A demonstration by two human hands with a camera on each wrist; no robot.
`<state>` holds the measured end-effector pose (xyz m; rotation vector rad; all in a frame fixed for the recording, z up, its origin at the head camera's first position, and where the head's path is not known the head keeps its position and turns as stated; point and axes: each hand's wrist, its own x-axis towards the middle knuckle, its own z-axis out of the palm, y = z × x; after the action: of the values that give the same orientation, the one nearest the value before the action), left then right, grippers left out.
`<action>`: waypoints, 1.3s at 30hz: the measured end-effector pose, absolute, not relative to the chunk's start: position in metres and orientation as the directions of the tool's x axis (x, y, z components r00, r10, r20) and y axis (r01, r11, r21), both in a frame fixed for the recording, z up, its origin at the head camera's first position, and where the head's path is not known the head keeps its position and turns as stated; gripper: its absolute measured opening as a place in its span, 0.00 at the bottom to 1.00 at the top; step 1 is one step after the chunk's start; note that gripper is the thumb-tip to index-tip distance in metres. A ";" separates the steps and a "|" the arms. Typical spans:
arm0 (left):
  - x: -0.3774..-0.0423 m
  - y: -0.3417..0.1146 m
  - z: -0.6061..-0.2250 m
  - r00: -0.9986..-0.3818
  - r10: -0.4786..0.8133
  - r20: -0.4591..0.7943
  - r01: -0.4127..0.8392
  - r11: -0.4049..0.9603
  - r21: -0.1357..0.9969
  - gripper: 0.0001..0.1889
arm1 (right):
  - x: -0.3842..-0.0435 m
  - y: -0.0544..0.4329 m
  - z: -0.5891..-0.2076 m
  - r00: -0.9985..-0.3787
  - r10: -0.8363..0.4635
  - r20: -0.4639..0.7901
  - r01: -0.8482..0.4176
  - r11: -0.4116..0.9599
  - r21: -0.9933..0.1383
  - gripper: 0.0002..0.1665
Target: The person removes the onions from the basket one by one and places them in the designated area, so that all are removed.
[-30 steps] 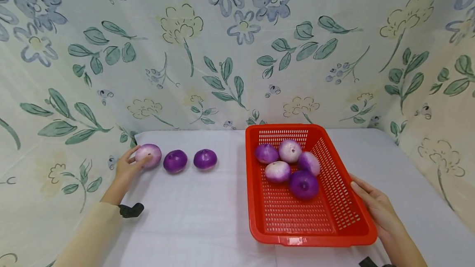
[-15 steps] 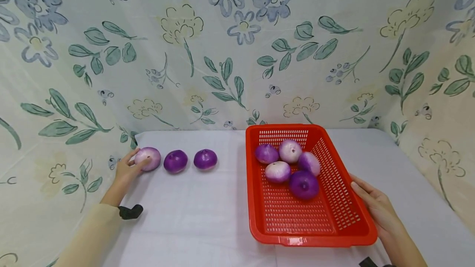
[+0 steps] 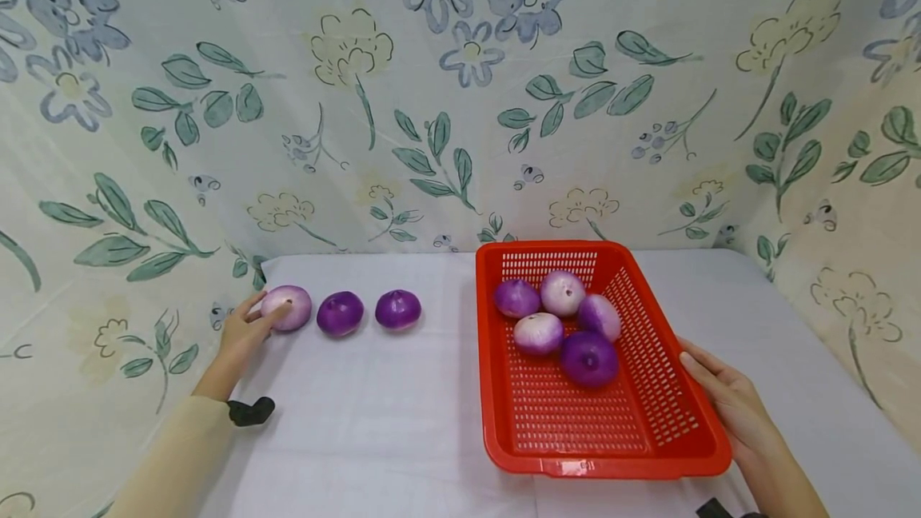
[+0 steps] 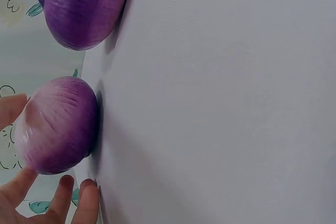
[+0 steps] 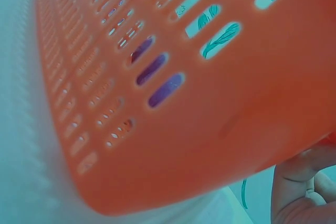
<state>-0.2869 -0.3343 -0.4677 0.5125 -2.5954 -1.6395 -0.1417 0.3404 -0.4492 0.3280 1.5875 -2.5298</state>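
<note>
Evidently, the pale onion (image 3: 297,313) rests on the white cloth (image 3: 374,406) at middle left of the head view, with a purple onion (image 3: 340,313) just right of it and another (image 3: 398,309) beyond. Round and glossy, it could skid or roll into its neighbour if the left hand (image 3: 241,338) pressed unevenly. That hand seems to pinch it lightly, thumb against one finger, the other fingertips spread apart from it. At lower right, the right hand (image 3: 734,394) grips the side of the basket (image 3: 486,358); tilting that could shift its five onions (image 3: 589,359).
</note>
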 end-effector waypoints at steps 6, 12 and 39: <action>-0.285 -0.332 -0.462 -0.945 -0.314 -0.097 -0.232 0.429 0.873 0.44 | -0.142 0.340 -0.450 -0.969 -0.007 -0.247 0.225 -0.436 -0.871 0.16; -0.285 -0.327 -0.448 -0.955 -0.296 -0.008 -0.159 0.490 0.857 0.42 | -0.142 0.341 -0.450 -0.969 -0.001 -0.246 0.223 -0.428 -0.876 0.15; -0.280 -0.235 -0.360 -0.995 -0.009 0.095 0.083 0.421 0.903 0.40 | -0.142 0.340 -0.449 -0.964 0.019 -0.267 0.235 -0.415 -0.879 0.14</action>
<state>-0.2799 -0.2349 -0.3604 -0.0666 -2.5755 -1.6438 -0.1416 0.3396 -0.4494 0.3570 1.6196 -2.5134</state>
